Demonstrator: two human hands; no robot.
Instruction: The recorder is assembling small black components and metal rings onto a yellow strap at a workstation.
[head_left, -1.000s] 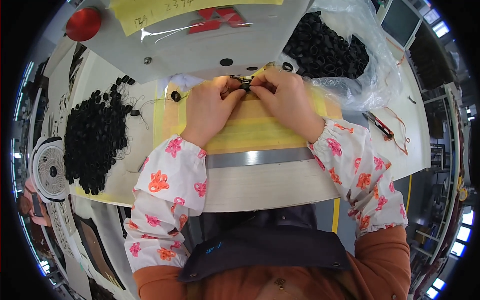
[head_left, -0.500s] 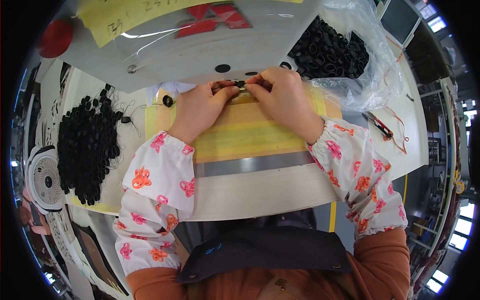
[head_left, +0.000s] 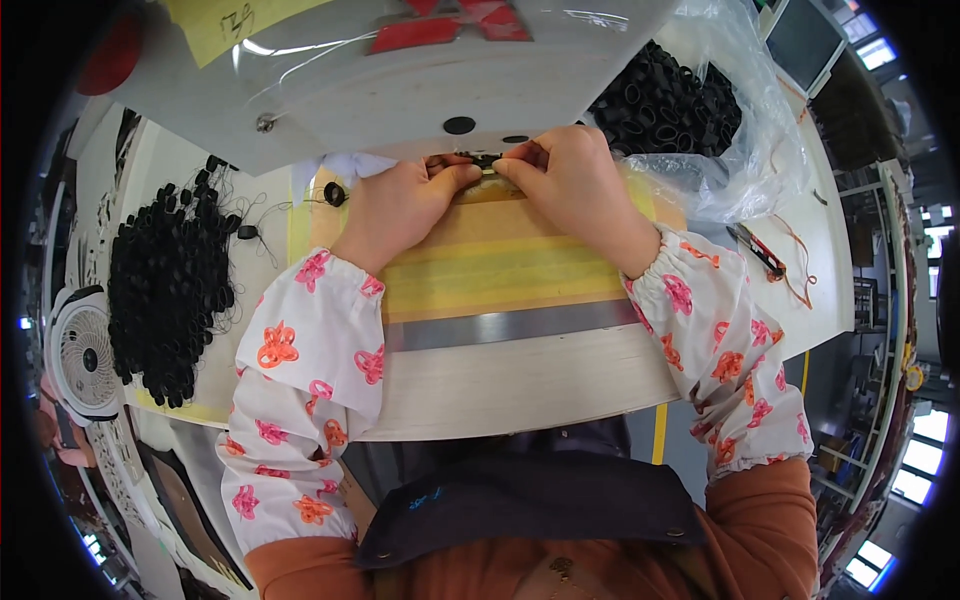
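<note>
Both hands, left (head_left: 400, 205) and right (head_left: 570, 185), were pinched shut on one small black ring-shaped part (head_left: 484, 161) at the grey machine housing (head_left: 420, 90), above the yellow-taped tabletop (head_left: 500, 265). We noted loose black rings heaped (head_left: 165, 285) left.

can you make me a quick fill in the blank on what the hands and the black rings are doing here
1. Both hands, left hand and right hand, pinch one small ____ part between the fingertips.
2. The loose pile of black rings lies on the person's ____ side.
3. More black rings sit in a clear ____ bag at the right.

Missing words: black; left; plastic
</note>
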